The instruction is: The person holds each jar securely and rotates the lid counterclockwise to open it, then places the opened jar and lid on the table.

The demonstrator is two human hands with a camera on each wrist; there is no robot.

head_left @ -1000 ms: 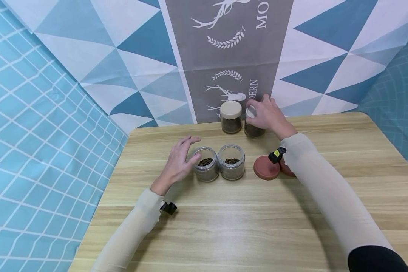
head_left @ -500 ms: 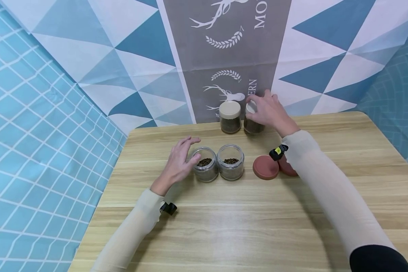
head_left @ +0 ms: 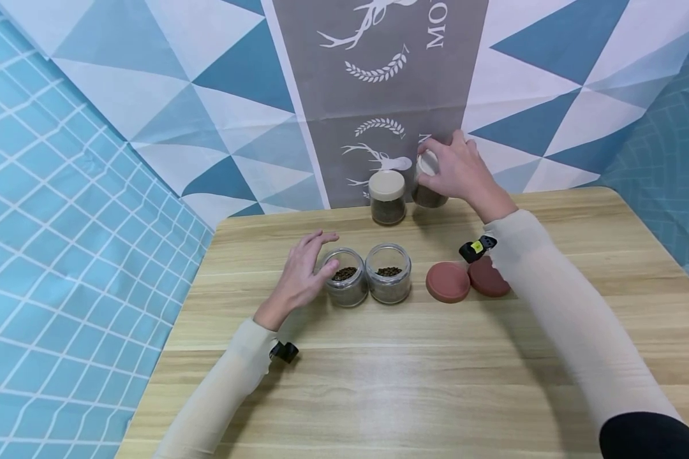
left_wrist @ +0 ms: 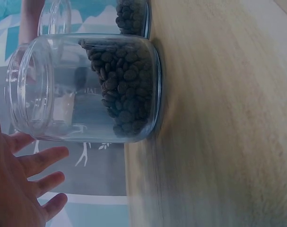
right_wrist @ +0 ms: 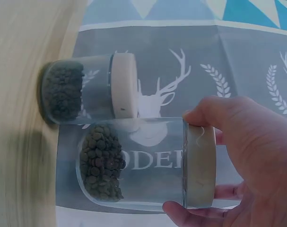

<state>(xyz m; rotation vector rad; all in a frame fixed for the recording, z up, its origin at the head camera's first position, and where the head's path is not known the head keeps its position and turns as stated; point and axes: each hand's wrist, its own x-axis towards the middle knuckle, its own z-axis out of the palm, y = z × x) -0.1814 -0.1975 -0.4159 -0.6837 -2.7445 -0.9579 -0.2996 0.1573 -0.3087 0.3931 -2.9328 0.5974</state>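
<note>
The left hand is spread and relaxed, grasping nothing, its thumb at the side of the nearer lidless jar, though I cannot tell whether it touches the glass; it has kept its place over the last second. That jar stands just to the right of the hand, part filled with dark, rounded pieces, and the farther lidless jar is right beside it on the side away from the hand, similarly filled. Beyond these, to the left of the right hand, the capped jar stands upright on the table. The change is at the right hand: it now holds the raised jar off the table, where half a second ago that jar was down by its capped neighbour. Thumb and fingers grasp it around the pale lid, so its weight, I judge, hangs from that grip, and the lid appears well seated. Nearer the person than the right hand, the left red lid and the right red lid lie next to each other, both more fully in view as the arm has shifted.
</note>
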